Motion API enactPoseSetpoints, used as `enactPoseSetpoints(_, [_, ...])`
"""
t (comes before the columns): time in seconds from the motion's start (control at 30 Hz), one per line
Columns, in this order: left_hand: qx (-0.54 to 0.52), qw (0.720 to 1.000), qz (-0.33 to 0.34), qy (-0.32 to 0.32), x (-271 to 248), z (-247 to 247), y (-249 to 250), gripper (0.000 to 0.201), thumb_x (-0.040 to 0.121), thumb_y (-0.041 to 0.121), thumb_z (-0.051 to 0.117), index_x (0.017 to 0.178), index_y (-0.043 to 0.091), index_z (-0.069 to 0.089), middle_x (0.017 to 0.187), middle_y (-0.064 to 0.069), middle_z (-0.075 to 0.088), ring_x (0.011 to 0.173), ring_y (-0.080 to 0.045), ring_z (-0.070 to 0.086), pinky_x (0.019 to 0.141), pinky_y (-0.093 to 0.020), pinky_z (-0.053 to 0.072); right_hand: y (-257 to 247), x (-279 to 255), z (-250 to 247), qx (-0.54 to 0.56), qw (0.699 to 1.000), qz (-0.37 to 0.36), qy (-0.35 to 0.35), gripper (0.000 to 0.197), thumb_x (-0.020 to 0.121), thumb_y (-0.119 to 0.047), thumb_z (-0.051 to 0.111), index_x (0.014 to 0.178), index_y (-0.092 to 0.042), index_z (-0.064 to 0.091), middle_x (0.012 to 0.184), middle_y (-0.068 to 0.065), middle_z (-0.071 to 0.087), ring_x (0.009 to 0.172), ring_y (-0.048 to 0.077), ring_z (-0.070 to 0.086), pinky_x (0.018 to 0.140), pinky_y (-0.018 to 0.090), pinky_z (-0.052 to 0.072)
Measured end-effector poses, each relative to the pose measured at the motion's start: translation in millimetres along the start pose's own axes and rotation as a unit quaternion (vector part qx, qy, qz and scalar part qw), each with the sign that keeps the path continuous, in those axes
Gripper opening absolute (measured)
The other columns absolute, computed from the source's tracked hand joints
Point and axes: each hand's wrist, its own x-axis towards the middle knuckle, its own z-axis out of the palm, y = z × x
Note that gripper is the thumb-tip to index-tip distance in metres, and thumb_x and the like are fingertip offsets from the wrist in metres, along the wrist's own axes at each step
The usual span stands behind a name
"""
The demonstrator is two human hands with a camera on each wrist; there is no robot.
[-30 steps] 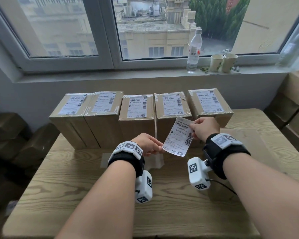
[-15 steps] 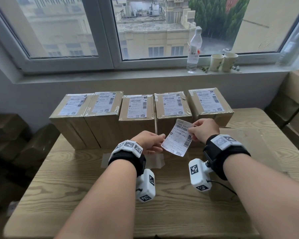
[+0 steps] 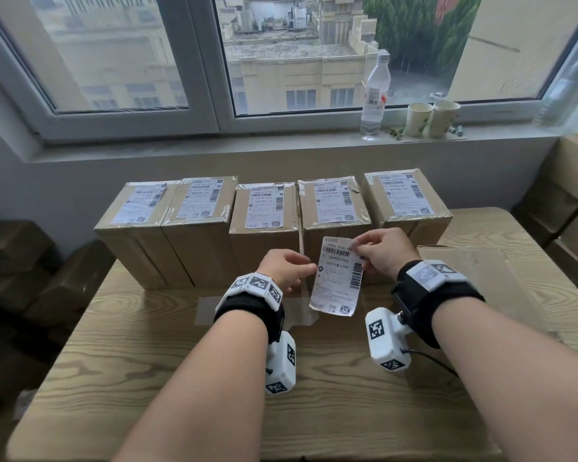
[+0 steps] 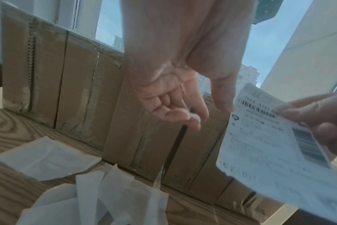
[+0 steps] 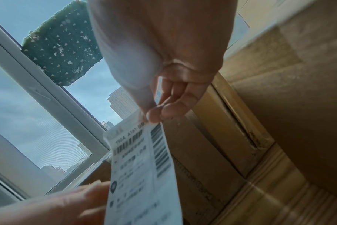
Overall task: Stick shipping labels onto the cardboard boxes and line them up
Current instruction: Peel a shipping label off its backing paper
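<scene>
Label (image 3: 338, 275) hanging from right hand (image 3: 386, 253), just in front of the box row.
Right thumb and fingers (image 5: 164, 113) clamped on the label's top right corner, print facing the person. Left hand (image 3: 286, 268) just left of the label, fingers loosely curled and apart, holding nothing; touching the label edge or not, can't tell. Five boxes (image 3: 264, 225) side by side at the table's (image 3: 147, 378) far edge, each labelled on top. Backing sheets (image 4: 48, 158) on the table near the boxes. Flat cardboard (image 3: 474, 261) at right.
</scene>
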Motion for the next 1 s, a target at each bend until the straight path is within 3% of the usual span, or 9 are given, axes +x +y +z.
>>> enactPoseSetpoints(0.1, [-0.061, 0.997, 0.037, 0.042, 2, -2, 6, 0.019, 0.087, 0.025, 0.07, 0.104, 0.016, 0.072, 0.101, -0.004, 0.071, 0.069, -0.008, 0.06, 0.054, -0.019, 0.045, 0, -1, 3, -0.013, 0.999, -0.006, -0.044, 0.017, 0.088, -0.014, 0.067, 0.072, -0.019, 0.068, 0.07, 0.006, 0.067, 0.053, 0.015, 0.056, 0.047, 0.023, 0.048])
enactPoseSetpoints(0.23, [-0.079, 0.995, 0.056, 0.038, 2, -4, 12, 0.016, 0.087, 0.018, 0.07, 0.098, 0.008, 0.073, 0.092, -0.01, 0.072, 0.065, -0.01, 0.056, 0.05, -0.016, 0.047, 0, -3, 5, -0.017, 0.997, -0.005, -0.078, 0.017, 0.09, -0.013, 0.065, 0.074, -0.019, 0.068, 0.07, 0.005, 0.065, 0.058, 0.015, 0.056, 0.05, 0.024, 0.048])
enactPoseSetpoints(0.33, [-0.096, 0.994, 0.049, 0.032, 1, -3, 12, 0.016, 0.089, 0.014, 0.066, 0.099, 0.004, 0.072, 0.087, -0.008, 0.071, 0.061, -0.009, 0.057, 0.046, -0.012, 0.047, 0, -3, 6, -0.02, 0.996, -0.001, -0.085, 0.015, 0.09, -0.012, 0.064, 0.076, -0.017, 0.068, 0.072, 0.005, 0.065, 0.06, 0.015, 0.055, 0.052, 0.024, 0.048])
enactPoseSetpoints(0.57, [-0.126, 0.991, 0.04, 0.016, 3, -1, 14, 0.012, 0.089, 0.014, 0.065, 0.094, 0.007, 0.073, 0.093, -0.014, 0.071, 0.063, -0.012, 0.057, 0.057, -0.022, 0.049, 2, 1, 6, -0.041, 0.996, 0.002, -0.084, 0.016, 0.09, -0.011, 0.063, 0.076, -0.018, 0.067, 0.071, 0.003, 0.064, 0.063, 0.014, 0.056, 0.059, 0.027, 0.053])
enactPoseSetpoints(0.73, [-0.123, 0.992, 0.037, 0.008, 5, -1, 14, 0.011, 0.092, 0.011, 0.061, 0.087, 0.008, 0.07, 0.089, -0.013, 0.069, 0.059, -0.011, 0.057, 0.048, -0.016, 0.047, 2, 2, 7, -0.047, 0.995, 0.002, -0.089, 0.019, 0.09, -0.012, 0.063, 0.073, -0.02, 0.067, 0.073, 0.002, 0.065, 0.067, 0.015, 0.057, 0.058, 0.026, 0.053])
enactPoseSetpoints(1.0, [-0.128, 0.991, 0.009, -0.041, 6, -1, 13, 0.011, 0.087, 0.008, 0.064, 0.09, 0.002, 0.072, 0.08, -0.011, 0.069, 0.052, -0.009, 0.054, 0.046, -0.016, 0.043, 4, 1, 7, -0.076, 0.992, -0.008, -0.098, 0.01, 0.087, -0.018, 0.067, 0.078, -0.016, 0.07, 0.081, 0.003, 0.069, 0.071, 0.013, 0.06, 0.056, 0.023, 0.049])
